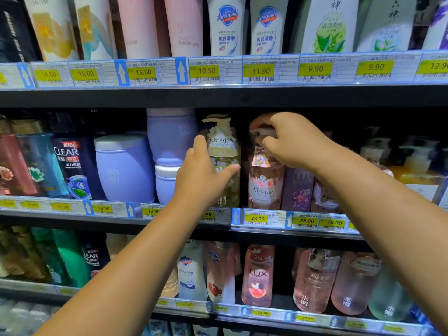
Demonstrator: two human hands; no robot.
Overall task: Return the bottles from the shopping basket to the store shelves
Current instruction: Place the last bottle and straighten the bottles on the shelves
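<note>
The left hand [201,175] gripped the pale-green pump bottle [225,146], thumb and fingers curled round its body, as it stood upright on the middle shelf [72,215] just right of the lavender jars [123,168]. The right hand [291,144] clasped the pump head of the pink pump bottle [264,190], which stood just right of the green one, with a purple bottle [297,187] at its right side.

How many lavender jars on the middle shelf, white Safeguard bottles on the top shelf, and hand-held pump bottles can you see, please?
Lavender jars: 3
White Safeguard bottles, top shelf: 2
Hand-held pump bottles: 2
Total: 7
</note>
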